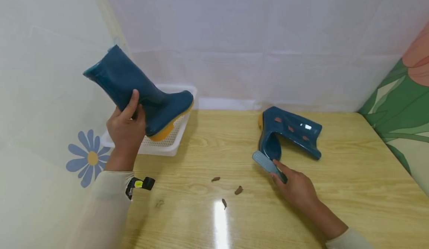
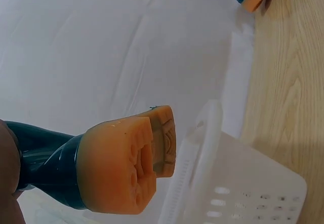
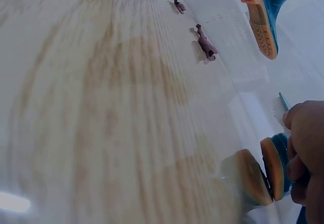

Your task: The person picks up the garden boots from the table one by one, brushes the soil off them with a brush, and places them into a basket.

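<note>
Left hand (image 1: 125, 128) curled around the shaft of a dark teal rubber boot with an orange-yellow sole (image 1: 144, 92), held in the air, tilted, above a white perforated plastic basket (image 1: 167, 144) at the back left corner of the pale wooden table (image 1: 352, 189). Sole of that raised boot just over the basket's rim, heel and tread facing the left wrist camera (image 2: 126, 168). Basket wall with its slots close below in the same view (image 2: 238, 193).

Right hand (image 1: 296, 187) clamped on the dark handle of a small grey-blue scrub brush (image 1: 266, 163), bristle head touching the foot end of a second dark teal rubber boot lying on its side (image 1: 289, 133) toward the back edge of the table, right of centre. Brownish smears on that second boot's shaft. Orange sole of the lying boot just beside the fingers in the right wrist view (image 3: 263, 176).

Three small brown dirt flakes (image 1: 238, 190) scattered on the table between the two hands, nearer the front edge.

Hands well apart, each gripping its own object.
</note>
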`<state>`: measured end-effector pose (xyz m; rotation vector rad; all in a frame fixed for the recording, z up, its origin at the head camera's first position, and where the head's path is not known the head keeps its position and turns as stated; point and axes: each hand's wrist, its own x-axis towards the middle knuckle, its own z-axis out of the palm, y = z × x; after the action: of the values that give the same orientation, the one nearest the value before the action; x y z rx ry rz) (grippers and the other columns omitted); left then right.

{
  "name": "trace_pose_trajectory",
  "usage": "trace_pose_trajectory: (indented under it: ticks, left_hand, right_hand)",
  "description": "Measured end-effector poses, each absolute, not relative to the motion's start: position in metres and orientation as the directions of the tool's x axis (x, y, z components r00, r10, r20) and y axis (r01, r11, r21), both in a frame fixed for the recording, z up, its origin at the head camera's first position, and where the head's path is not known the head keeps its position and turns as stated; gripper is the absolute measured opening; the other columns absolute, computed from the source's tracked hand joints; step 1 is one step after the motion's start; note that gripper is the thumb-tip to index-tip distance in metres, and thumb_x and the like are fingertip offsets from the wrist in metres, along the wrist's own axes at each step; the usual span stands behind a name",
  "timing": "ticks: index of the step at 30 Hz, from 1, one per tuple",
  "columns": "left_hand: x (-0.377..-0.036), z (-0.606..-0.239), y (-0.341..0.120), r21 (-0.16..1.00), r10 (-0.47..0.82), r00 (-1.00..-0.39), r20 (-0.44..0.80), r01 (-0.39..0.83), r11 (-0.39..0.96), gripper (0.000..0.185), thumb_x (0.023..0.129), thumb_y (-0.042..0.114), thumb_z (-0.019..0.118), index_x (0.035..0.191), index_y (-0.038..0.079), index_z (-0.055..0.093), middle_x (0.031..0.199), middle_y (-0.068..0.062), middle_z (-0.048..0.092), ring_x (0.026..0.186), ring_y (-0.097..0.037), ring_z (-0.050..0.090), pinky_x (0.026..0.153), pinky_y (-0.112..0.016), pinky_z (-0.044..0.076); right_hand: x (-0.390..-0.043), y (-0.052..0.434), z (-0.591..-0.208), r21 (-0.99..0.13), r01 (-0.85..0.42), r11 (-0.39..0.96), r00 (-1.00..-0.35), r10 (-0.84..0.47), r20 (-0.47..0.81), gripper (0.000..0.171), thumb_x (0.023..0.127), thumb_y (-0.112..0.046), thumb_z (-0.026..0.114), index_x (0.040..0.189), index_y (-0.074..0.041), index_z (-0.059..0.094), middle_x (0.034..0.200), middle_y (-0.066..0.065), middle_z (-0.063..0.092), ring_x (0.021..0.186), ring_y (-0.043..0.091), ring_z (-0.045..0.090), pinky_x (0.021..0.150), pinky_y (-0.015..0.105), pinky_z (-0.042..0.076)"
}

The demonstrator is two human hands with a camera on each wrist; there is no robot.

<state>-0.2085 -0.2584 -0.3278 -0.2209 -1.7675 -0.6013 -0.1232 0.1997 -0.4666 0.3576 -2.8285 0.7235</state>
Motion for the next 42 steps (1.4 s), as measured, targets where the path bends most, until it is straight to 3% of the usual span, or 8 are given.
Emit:
trace_pose_trajectory:
  ticks: [5, 10, 17, 23, 28, 33, 42]
  left_hand:
    - [-0.210, -0.331, -0.264, 0.268, -0.151, -0.289, 0.945, 0.426, 0.864, 0.041, 0.097, -0.001, 0.065, 0.133, 0.019, 0.069, 0.064, -0.025, 0.053, 0.060, -0.042, 0.057, 0.062, -0.060, 0.054]
    - [-0.212, -0.337, -0.269, 0.261, -0.141, -0.305, 0.942, 0.400, 0.879, 0.038, 0.098, 0.001, 0.065, 0.132, 0.018, 0.070, 0.065, -0.025, 0.055, 0.061, -0.043, 0.060, 0.068, -0.061, 0.056]
    - [-0.218, -0.349, -0.273, 0.230, -0.113, -0.319, 0.941, 0.360, 0.904, 0.035, 0.097, 0.002, 0.068, 0.129, 0.015, 0.072, 0.056, -0.022, 0.048, 0.047, -0.033, 0.038, 0.054, -0.056, 0.048]
    - [-0.221, -0.358, -0.275, 0.206, -0.086, -0.332, 0.939, 0.346, 0.915, 0.041, 0.096, -0.001, 0.067, 0.132, 0.019, 0.071, 0.058, -0.019, 0.045, 0.051, -0.034, 0.040, 0.051, -0.053, 0.043]
    - [-0.225, -0.367, -0.276, 0.187, -0.061, -0.362, 0.930, 0.324, 0.927, 0.045, 0.097, -0.002, 0.066, 0.135, 0.021, 0.068, 0.059, -0.018, 0.043, 0.050, -0.035, 0.040, 0.053, -0.052, 0.048]
    - [-0.229, -0.375, -0.274, 0.160, -0.031, -0.398, 0.917, 0.295, 0.942, 0.043, 0.097, 0.000, 0.067, 0.136, 0.020, 0.067, 0.058, -0.017, 0.042, 0.047, -0.034, 0.037, 0.047, -0.048, 0.042]
    - [-0.229, -0.384, -0.271, 0.139, -0.006, -0.409, 0.912, 0.295, 0.945, 0.046, 0.092, -0.002, 0.072, 0.133, 0.018, 0.070, 0.056, -0.012, 0.038, 0.045, -0.030, 0.034, 0.046, -0.045, 0.030]
  right_hand:
    - [-0.124, 0.199, -0.467, -0.444, -0.277, 0.852, -0.952, -0.179, 0.250, 0.048, 0.099, -0.031, 0.071, 0.143, -0.015, 0.062, 0.058, -0.008, 0.038, 0.051, 0.007, 0.028, 0.048, 0.027, 0.023]
    - [-0.124, 0.199, -0.467, -0.446, -0.279, 0.850, -0.952, -0.182, 0.247, 0.048, 0.099, -0.030, 0.071, 0.143, -0.014, 0.062, 0.058, -0.008, 0.037, 0.051, 0.007, 0.029, 0.047, 0.027, 0.024]
    - [-0.124, 0.199, -0.467, -0.449, -0.275, 0.850, -0.953, -0.181, 0.243, 0.048, 0.099, -0.030, 0.071, 0.143, -0.015, 0.062, 0.060, -0.008, 0.042, 0.051, 0.007, 0.030, 0.048, 0.027, 0.024]
    - [-0.124, 0.200, -0.468, -0.455, -0.271, 0.848, -0.954, -0.175, 0.242, 0.048, 0.099, -0.032, 0.070, 0.143, -0.016, 0.062, 0.059, -0.008, 0.043, 0.051, 0.007, 0.029, 0.047, 0.027, 0.023]
    - [-0.124, 0.200, -0.468, -0.448, -0.275, 0.850, -0.952, -0.175, 0.251, 0.048, 0.099, -0.031, 0.071, 0.143, -0.015, 0.062, 0.058, -0.008, 0.041, 0.051, 0.007, 0.030, 0.047, 0.027, 0.023]
    - [-0.124, 0.200, -0.467, -0.449, -0.272, 0.851, -0.954, -0.175, 0.245, 0.048, 0.098, -0.029, 0.071, 0.143, -0.014, 0.062, 0.059, -0.008, 0.041, 0.051, 0.008, 0.030, 0.047, 0.027, 0.023]
    - [-0.123, 0.201, -0.468, -0.454, -0.253, 0.854, -0.962, -0.171, 0.214, 0.048, 0.099, -0.031, 0.070, 0.144, -0.016, 0.061, 0.060, -0.008, 0.043, 0.052, 0.008, 0.032, 0.048, 0.028, 0.024]
